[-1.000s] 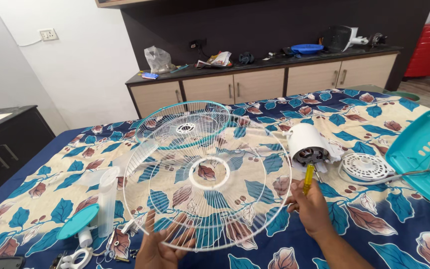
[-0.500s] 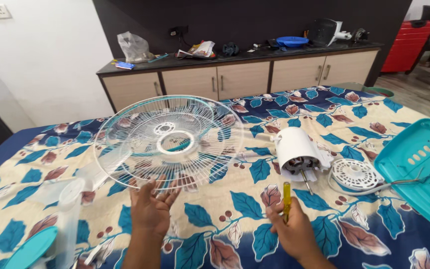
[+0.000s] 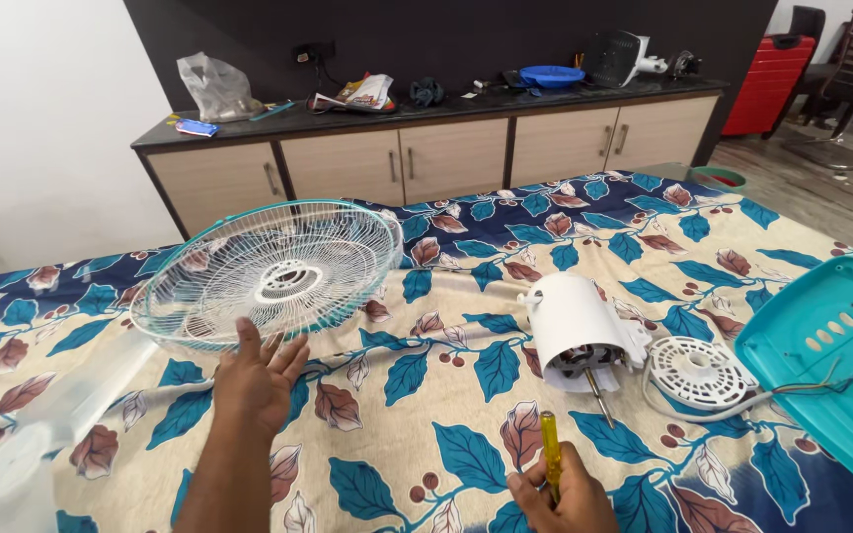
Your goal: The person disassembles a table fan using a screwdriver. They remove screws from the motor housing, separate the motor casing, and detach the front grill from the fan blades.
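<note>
A bed [image 3: 644, 247] spread with a leaf-printed cover is filling the view, and a long dark-topped cabinet [image 3: 426, 148] is running along the wall behind it. At the right edge a teal plastic base [image 3: 831, 355] is lying flat. To the left, the white wire fan guard [image 3: 273, 271] is resting on a second, teal-rimmed guard on the cover. It looks light and springy, with thin wires likely to bend under a squeeze, so the outer rim seems the soundest place to take it. The left hand [image 3: 254, 380] is spreading open, fingertips at the near rim of the guard and holding nothing. The white motor housing [image 3: 580, 326] is lying in the middle beside a round vented cover [image 3: 700, 370]. The right hand [image 3: 565, 498] is closing around a yellow-handled screwdriver [image 3: 550, 456], its handle pointing up.
</note>
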